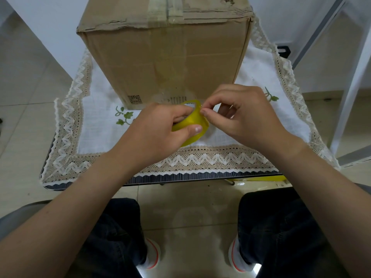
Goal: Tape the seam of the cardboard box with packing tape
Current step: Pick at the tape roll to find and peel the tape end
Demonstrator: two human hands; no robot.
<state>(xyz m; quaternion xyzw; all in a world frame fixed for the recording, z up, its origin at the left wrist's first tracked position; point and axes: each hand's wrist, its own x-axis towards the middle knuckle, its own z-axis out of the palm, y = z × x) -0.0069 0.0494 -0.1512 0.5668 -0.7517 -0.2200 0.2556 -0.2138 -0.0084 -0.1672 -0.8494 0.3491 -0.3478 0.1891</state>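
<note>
Nearest to the seated person, two dark trouser legs (114,233) and white shoes with orange trim (153,253) rest on glossy pale floor tiles (188,201). Above them runs the dark ribbed edge of a small table (180,176), covered by a white woven cloth (96,137) with a beige lace zigzag border and small green embroidered leaves.

Over the near part of the cloth, both bare hands meet at a roll of yellow tape (190,122), glossy and ring-shaped. The left hand (158,127) is curled around the roll, thumb pressed on its shiny outer band and fingers hooked through the open core. The right hand (241,115) has thumb and forefinger pinched together at the roll's upper rim, the other fingers loosely curled; whether a loose tape end is caught between them is too small to tell. The roll is tilted, its open core facing up and away toward the box.

Behind the hands stands a tall brown cardboard box (164,57), matte and creased, with a printed square code near its bottom left corner. Its top flaps are ragged, and the seam (167,11) on top runs away from the viewer, under old dull tape.
</note>
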